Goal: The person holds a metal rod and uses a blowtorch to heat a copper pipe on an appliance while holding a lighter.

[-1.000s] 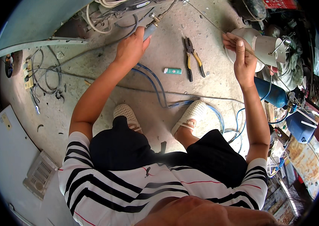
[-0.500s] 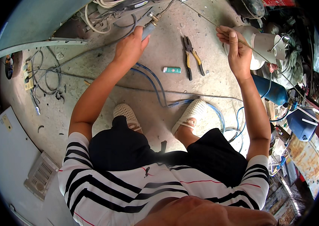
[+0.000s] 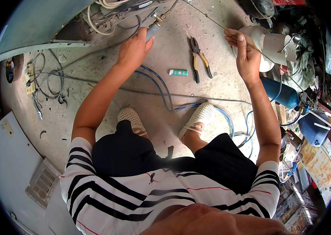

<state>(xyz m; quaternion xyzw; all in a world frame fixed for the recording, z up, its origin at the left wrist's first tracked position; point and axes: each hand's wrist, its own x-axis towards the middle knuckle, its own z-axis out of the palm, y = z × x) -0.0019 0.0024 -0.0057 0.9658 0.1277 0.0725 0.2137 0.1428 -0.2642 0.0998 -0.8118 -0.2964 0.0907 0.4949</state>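
Observation:
My left hand (image 3: 134, 47) is wrapped round the grey handle of a gas torch (image 3: 154, 29). Brass fittings and a thin bent tube run from the handle past the upper edge, so the tip is out of sight. In my right hand (image 3: 247, 55) a long thin metal rod (image 3: 212, 20) is pinched between thumb and fingers. It slants from the top middle down to the right, past my wrist. On the concrete between my hands lie pliers (image 3: 199, 58) with black and yellow handles, their jaws pointing away. A small green and white lighter (image 3: 178, 72) rests left of them.
Blue hoses (image 3: 161, 84) and a grey cable cross the floor by my shoes. A white gas cylinder (image 3: 251, 37) and a blue cylinder (image 3: 279, 93) stand or lie at the right amid clutter. A metal panel (image 3: 36, 25) and tangled wires are at the left.
My left hand and the torch have shifted very slightly left and down. The rod's far end has moved slightly too; the pliers and lighter stay put.

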